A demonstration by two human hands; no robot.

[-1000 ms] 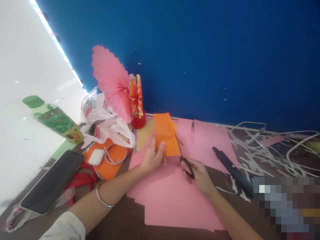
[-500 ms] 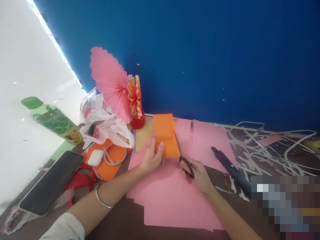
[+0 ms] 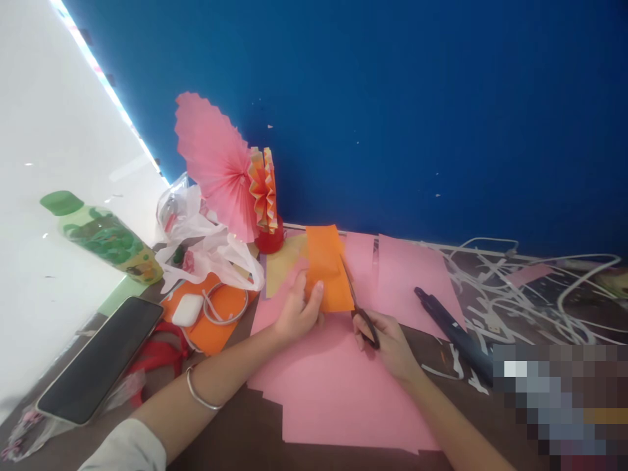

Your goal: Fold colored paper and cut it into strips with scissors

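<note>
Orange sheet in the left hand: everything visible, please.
The orange sheet looks like plain, thin paper, roughly rectangular, its long side running away from the person. The left hand grips it near the lower left, thumb on the near face. The blades of the scissors meet its right side; the cut's depth can't be made out. Pink sheets show around its near end.

The orange sheet [image 3: 332, 278] looks smooth matt paper, the scissor handle [image 3: 373, 335] smooth plastic, the bangle [image 3: 200, 399] shiny metal.
</note>
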